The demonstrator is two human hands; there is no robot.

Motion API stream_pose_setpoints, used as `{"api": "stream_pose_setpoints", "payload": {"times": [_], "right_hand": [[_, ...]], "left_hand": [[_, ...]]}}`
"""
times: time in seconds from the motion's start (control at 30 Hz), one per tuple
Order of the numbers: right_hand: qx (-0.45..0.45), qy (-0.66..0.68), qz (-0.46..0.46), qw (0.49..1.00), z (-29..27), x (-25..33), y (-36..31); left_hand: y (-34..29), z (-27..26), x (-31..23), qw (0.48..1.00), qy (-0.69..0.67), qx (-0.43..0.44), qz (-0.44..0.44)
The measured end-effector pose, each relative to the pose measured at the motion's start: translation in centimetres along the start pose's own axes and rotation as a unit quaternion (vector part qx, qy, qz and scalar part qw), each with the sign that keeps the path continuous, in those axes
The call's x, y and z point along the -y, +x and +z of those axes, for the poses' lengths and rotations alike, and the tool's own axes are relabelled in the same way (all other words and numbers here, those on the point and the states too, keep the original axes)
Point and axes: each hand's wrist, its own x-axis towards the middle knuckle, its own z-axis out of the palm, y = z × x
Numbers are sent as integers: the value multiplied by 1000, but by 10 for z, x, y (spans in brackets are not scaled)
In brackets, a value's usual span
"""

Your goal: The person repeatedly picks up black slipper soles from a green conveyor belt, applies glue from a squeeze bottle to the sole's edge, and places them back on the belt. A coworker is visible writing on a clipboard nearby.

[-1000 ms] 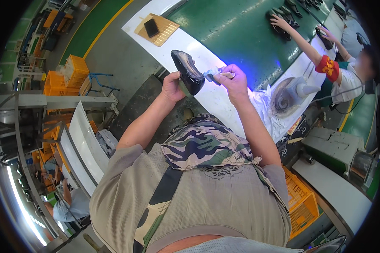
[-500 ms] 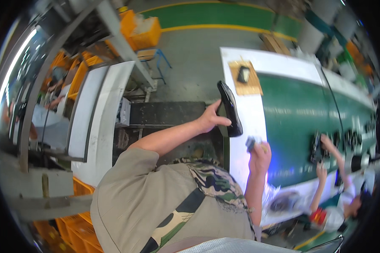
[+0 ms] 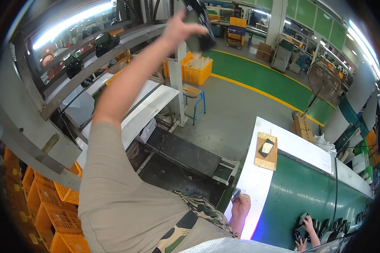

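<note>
Raised on an outstretched arm, my left hand grips a glossy black shoe near the top of the view, beside a grey metal post; the shoe is partly cut off by the upper edge. Low over the white table border, my right hand is closed on a small grey-blue piece whose kind I cannot make out. Farther along that border lies a brown cardboard piece with a small dark block, pale on top.
Black shoes stand on a metal rack rail at left. Orange crates are stacked lower left. On the green belt, a co-worker's hands handle black shoes. A blue-legged stool and a fan stand beyond.
My left hand has swung the shoe up and away, toward the rack side. The view has tilted up and turned left. My right hand still holds the small piece.
</note>
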Motion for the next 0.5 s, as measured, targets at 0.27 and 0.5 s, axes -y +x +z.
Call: {"api": "stream_pose_setpoints", "payload": {"times": [0.27,0.5], "right_hand": [[6,16,-10,1000,10,-4,12],[-104,17,-14,994,-22,7,-16]], "left_hand": [[155,-210,71,923,347,109,-128],[203,-273,198,809,520,167,-215]]}}
